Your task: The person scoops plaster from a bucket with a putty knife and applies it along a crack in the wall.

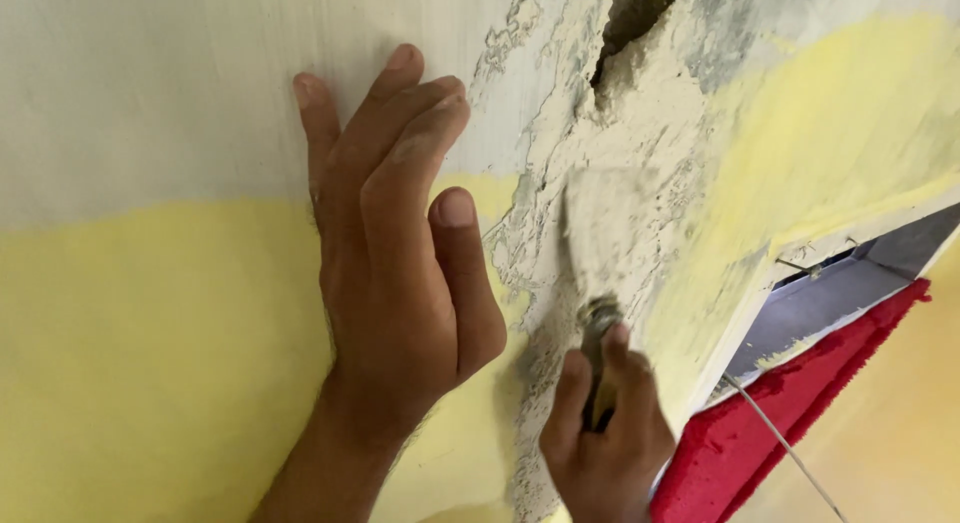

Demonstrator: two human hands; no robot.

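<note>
My left hand (400, 243) lies flat against the wall (150, 183), fingers together and pointing up, holding nothing. My right hand (605, 438) grips the handle of a putty knife (605, 243). Its wide blade is coated in grey filler and pressed on the wall, just right of my left thumb. The blade sits on a rough patch of grey plaster (640, 133) that runs up to a dark hole (630, 23) in the wall near the top edge.
The wall is white above and yellow below. At the right a pale edge meets a grey recessed panel (830, 303) and a red strip (780, 413). A thin wire (790, 448) crosses the red strip.
</note>
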